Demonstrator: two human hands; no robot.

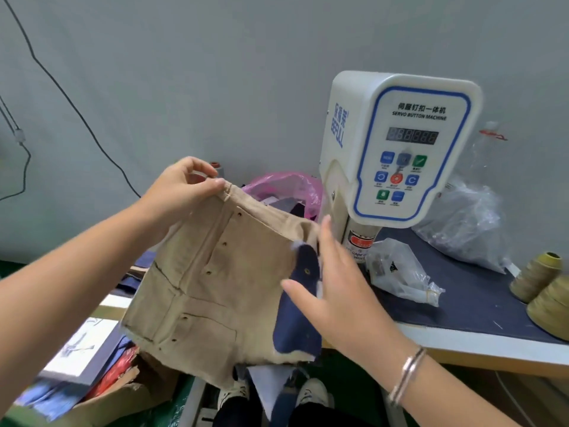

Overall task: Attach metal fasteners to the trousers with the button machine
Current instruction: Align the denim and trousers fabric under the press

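A tan piece of trousers (215, 282) hangs in the air in front of me, with several small metal fasteners set in it. My left hand (184, 186) pinches its top left corner. My right hand (335, 282), fingers straight, touches the right edge where a dark blue flap (303, 291) with a fastener hangs. The white servo button machine (400, 146) stands just behind and right of the cloth on the dark blue table top (480, 303).
A clear bag of small metal parts (397, 266) lies beside the machine's base. A bigger clear bag (468, 229) sits behind it. Two thread cones (542, 291) stand at the right edge. A pink bag (286, 186) is behind the cloth. A cardboard box (117, 396) sits low left.
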